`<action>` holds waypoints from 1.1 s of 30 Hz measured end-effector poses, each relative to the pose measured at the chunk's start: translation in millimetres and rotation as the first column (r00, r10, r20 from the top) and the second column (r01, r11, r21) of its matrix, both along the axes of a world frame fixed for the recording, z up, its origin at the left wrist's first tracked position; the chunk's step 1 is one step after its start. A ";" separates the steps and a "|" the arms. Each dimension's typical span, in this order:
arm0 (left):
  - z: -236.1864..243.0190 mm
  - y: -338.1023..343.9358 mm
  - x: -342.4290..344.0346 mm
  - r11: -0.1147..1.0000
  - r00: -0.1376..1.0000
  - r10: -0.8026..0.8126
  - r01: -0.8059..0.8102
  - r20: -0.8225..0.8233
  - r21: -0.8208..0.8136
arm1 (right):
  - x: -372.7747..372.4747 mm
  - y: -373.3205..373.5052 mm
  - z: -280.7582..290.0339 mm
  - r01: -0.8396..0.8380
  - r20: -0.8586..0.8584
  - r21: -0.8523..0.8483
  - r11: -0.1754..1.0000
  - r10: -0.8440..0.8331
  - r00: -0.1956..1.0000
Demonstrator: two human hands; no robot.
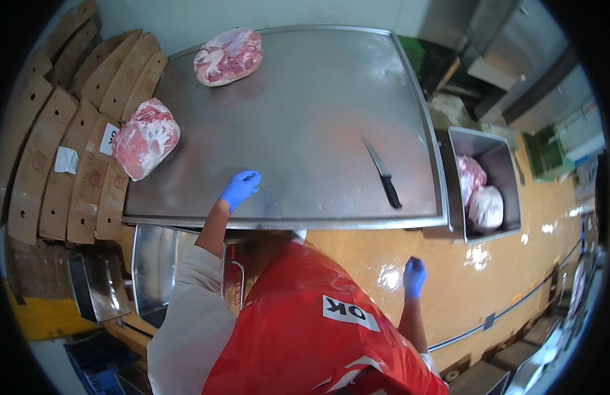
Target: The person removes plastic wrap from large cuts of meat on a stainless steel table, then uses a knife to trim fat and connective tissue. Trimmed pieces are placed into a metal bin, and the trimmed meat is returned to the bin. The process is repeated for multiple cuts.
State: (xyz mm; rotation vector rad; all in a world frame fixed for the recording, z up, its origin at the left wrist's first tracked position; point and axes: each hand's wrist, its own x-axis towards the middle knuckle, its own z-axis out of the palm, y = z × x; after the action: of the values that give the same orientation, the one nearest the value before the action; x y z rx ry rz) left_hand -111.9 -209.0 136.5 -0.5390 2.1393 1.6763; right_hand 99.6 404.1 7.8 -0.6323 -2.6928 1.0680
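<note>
My left hand (241,188), in a blue glove, is over the near edge of a steel table (285,131), fingers loosely bent and a little apart. No object shows in it. My right hand (414,276), also blue-gloved, hangs off the table over the floor with fingers curled in. A dark patch shows on top of it; its inside is hidden. A black-handled knife (385,178) lies on the table's right side, blade pointing away. One large raw meat cut (147,139) rests at the left edge, another meat cut (228,56) at the far left.
Flattened cardboard boxes (71,158) stand stacked along the left. Right of the table is a deep steel bin (509,164) with pieces of meat inside. Metal tubs (150,263) sit below the table at left. A green crate (548,155) stands at far right.
</note>
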 end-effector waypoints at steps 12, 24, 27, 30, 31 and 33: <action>-11.8 -162.0 -342.3 0.628 0.763 -0.163 -0.409 -0.625 -0.662 | -43.8 -52.7 63.5 0.050 0.366 0.212 0.976 -0.126 0.922; 35.1 -241.3 -532.1 0.239 0.935 -0.192 -0.251 -0.299 -0.938 | 2.7 -78.7 124.1 -0.044 0.659 0.410 0.911 -0.262 0.705; 54.5 -241.2 -528.8 0.266 0.955 -0.176 -0.190 -0.241 -0.945 | 1.3 -75.3 127.1 -0.011 0.648 0.324 0.946 -0.213 0.731; 45.7 -245.9 -538.3 0.304 0.951 -0.197 -0.172 -0.239 -0.937 | -8.4 -70.1 128.2 -0.051 0.691 0.304 0.951 -0.183 0.700; 45.9 -245.7 -539.7 0.313 0.946 -0.205 -0.182 -0.253 -0.932 | -15.1 -66.3 127.4 -0.045 0.675 0.300 0.953 -0.178 0.716; 42.4 -242.8 -536.6 0.299 0.947 -0.202 -0.182 -0.249 -0.937 | -30.5 -55.9 125.6 -0.038 0.642 0.293 0.955 -0.166 0.749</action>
State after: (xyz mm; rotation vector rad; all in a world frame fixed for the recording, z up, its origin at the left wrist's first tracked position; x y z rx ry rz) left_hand -648.5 -451.8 179.0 -0.5283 3.2698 0.1662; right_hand 69.0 348.2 133.4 -1.2296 -3.2829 0.4401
